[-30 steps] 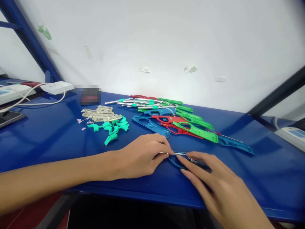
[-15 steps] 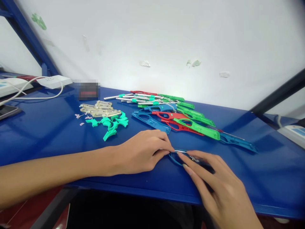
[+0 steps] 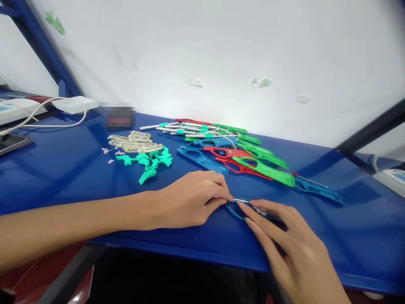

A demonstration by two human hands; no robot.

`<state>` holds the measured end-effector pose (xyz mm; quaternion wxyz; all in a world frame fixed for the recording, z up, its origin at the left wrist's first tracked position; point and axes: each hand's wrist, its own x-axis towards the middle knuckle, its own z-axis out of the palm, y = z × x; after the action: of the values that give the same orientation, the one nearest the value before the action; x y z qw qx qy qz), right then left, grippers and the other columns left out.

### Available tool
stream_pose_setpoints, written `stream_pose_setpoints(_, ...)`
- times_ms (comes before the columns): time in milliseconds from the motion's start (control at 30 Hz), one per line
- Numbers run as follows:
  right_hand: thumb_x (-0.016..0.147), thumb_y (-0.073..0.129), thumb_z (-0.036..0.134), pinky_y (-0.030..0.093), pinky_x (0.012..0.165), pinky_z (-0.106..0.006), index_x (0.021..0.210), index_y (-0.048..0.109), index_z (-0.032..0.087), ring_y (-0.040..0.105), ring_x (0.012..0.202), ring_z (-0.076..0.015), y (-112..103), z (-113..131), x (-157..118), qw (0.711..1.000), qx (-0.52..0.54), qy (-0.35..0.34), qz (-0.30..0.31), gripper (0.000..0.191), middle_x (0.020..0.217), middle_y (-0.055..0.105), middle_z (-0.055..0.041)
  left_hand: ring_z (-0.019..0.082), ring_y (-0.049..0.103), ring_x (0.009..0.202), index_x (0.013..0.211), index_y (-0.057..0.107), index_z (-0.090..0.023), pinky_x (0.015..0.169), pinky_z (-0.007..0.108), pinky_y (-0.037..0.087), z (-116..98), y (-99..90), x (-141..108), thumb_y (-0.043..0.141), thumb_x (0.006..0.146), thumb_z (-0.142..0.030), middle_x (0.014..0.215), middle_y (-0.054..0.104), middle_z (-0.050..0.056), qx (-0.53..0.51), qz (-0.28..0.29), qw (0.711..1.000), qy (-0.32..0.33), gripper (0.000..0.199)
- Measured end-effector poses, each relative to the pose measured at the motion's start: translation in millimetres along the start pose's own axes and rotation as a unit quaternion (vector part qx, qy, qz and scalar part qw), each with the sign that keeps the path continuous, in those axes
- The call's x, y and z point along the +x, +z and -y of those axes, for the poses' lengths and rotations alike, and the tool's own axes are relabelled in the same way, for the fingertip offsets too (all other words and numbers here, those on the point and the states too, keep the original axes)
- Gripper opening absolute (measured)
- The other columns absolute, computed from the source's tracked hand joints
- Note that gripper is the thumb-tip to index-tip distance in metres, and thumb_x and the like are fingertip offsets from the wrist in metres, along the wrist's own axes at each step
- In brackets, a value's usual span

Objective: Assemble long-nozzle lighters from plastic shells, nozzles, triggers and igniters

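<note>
A blue lighter casing half (image 3: 234, 212) lies near the table's front edge, largely covered by my hands. My left hand (image 3: 196, 198) pinches its left end, where a thin silvery strip, perhaps a metal rod or wire, shows along the upper edge. With fingers bent, my right hand (image 3: 294, 240) holds the casing's right part, the fingertips pressing on it and on a bit of metal wire. Beyond the hands lie red, green and blue casing halves (image 3: 272, 172) in a loose pile. Several metal rods with green pieces (image 3: 186, 131) rest at the back of it.
Left of my hands are teal trigger pieces (image 3: 147, 174), translucent fuel tanks (image 3: 137, 142) and tiny pinkish bits (image 3: 110, 161). A blurred dark box (image 3: 120, 119), a white power strip (image 3: 76, 104) with cables and a phone (image 3: 12, 143) are further left. The white wall borders the blue table (image 3: 79, 181).
The camera view has shifted slightly. Both hands keep practically the same grip on the blue casing half, and the piles look unchanged.
</note>
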<state>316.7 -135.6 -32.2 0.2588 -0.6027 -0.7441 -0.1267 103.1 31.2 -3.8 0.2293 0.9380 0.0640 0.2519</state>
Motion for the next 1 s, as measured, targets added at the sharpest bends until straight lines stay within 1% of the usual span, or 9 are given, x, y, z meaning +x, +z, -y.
stream_pose_setpoints(300,0.110,0.053,0.031,0.059,0.095,-0.039,0.149,0.062,0.042,0.068,0.116,-0.0219,2.2,-2.6,-3.2,1.000,0.006,0.015,0.018,0.041,0.133,0.069,-0.0026,0.020,0.073,0.095,0.112,0.081,-0.010,0.086,0.030,0.057,1.4,-1.6,0.8,0.062,0.102,-0.006,0.108,0.078,0.008,0.007,0.013,1.000,0.002,0.022)
stream_pose_setpoints(533,0.110,0.053,0.032,0.062,0.091,-0.040,0.145,0.068,0.040,0.070,0.113,-0.0238,1.1,-1.6,0.2,1.000,0.011,0.022,0.013,0.038,0.130,0.070,-0.0058,0.019,0.073,0.096,0.114,0.081,-0.012,0.086,0.030,0.057,1.1,-1.0,-1.2,0.061,0.103,-0.006,0.108,0.077,0.008,0.007,0.016,1.000,0.001,0.024)
stream_pose_setpoints(667,0.110,0.053,0.033,0.063,0.088,-0.040,0.143,0.069,0.040,0.071,0.110,-0.0237,1.1,-1.3,0.5,1.000,0.012,0.023,0.006,0.037,0.126,0.072,-0.0060,0.020,0.072,0.098,0.120,0.080,-0.015,0.086,0.032,0.058,1.1,-0.6,-0.5,0.057,0.104,-0.006,0.110,0.076,0.008,0.015,0.025,1.000,0.000,0.030)
stream_pose_setpoints(867,0.110,0.052,0.033,0.063,0.090,-0.041,0.144,0.069,0.040,0.071,0.112,-0.0241,1.9,-1.9,0.5,1.000,0.009,0.025,0.011,0.038,0.128,0.071,-0.0062,0.021,0.072,0.100,0.122,0.080,-0.016,0.086,0.033,0.058,-1.0,-2.6,1.4,0.053,0.105,-0.007,0.113,0.074,0.009,0.030,0.052,0.998,-0.011,0.032)
stream_pose_setpoints(1000,0.111,0.052,0.032,0.062,0.093,-0.038,0.144,0.068,0.038,0.072,0.113,-0.0215,1.6,-1.8,-0.1,0.999,0.017,0.029,0.004,0.037,0.128,0.072,-0.0047,0.021,0.072,0.100,0.122,0.079,-0.014,0.086,0.033,0.057,-3.7,-2.9,2.7,0.053,0.105,-0.007,0.114,0.073,0.009,0.037,0.058,0.997,-0.028,0.032)
